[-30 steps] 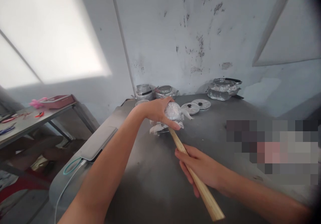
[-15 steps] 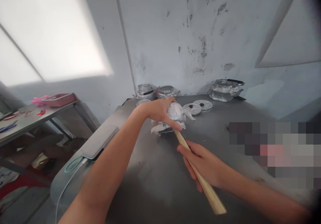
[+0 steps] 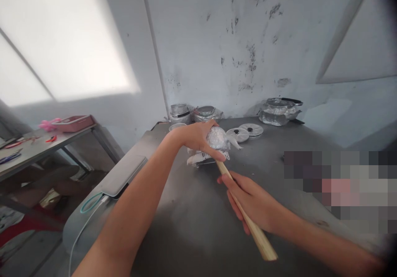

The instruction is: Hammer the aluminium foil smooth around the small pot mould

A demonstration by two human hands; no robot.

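My left hand point(image 3: 200, 137) grips a bundle wrapped in clear plastic point(image 3: 217, 138), thumb along its near side and fingers over its top. A crumpled white flap with dark marks shows below the hand, and a loose end sticks out to the right. What lies inside the wrapping cannot be made out. My right hand point(image 3: 248, 198) is closed round a long, pale wooden stick point(image 3: 260, 239). The stick slants from the near right up to the left thumb, where its far end meets the bundle's lower edge; that end is partly hidden.
Two round clear lids with black knobs point(image 3: 250, 129) lie behind the bundle on the grey table point(image 3: 180, 227). Metal pots, some plastic-wrapped point(image 3: 276, 113), stand by the wall. A silver device point(image 3: 124, 175) with a cable lies left. A side table holds a pink basket point(image 3: 76, 124).
My right hand has shifted very slightly up and to the left along with the wooden stick. The left hand and the bundle stay in place.
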